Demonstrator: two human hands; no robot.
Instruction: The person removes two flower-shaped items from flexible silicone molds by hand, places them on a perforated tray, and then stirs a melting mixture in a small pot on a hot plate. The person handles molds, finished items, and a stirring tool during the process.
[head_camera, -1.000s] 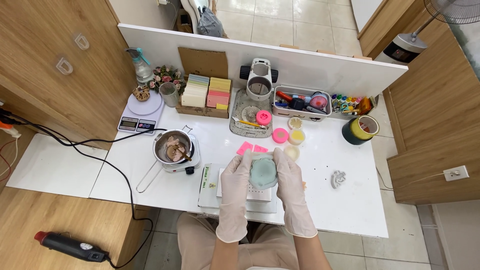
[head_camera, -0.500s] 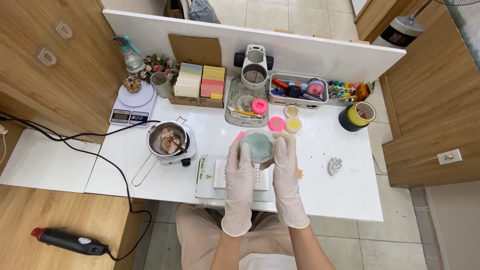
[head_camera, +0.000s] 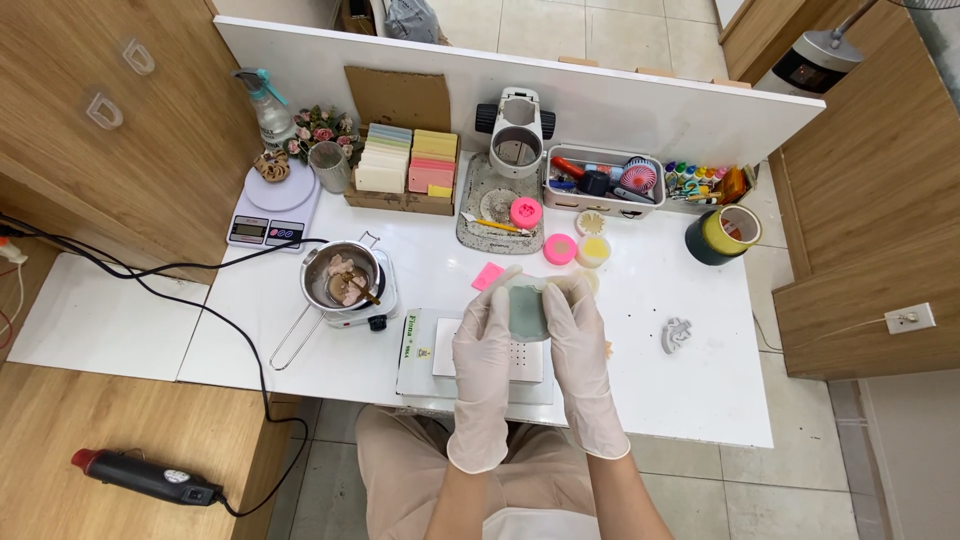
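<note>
1. Head view: both gloved hands are meeting over the front middle of the white table (head_camera: 690, 390), and between them they are holding up a pale grey-green block (head_camera: 527, 311).
2. The left hand (head_camera: 483, 352) is curling its fingers around the block's left edge; the right hand (head_camera: 578, 345) is gripping the right edge, fingers wrapping over the top.
3. The block is hovering above a white perforated plate (head_camera: 492, 362) that is lying on a green-edged mat (head_camera: 412, 350).
4. Just left of the hands, a small metal pot (head_camera: 342, 277) is sitting on a little hot plate, brownish lumps inside it.
5. A pink sticky note (head_camera: 487, 274) is lying just beyond the left hand.
6. A small grey figure (head_camera: 676, 334) is lying to the right, apart from the hands.
7. Further back, a box of pastel sheets (head_camera: 405, 163) and a digital scale (head_camera: 273, 205) are standing near the white back wall.
</note>
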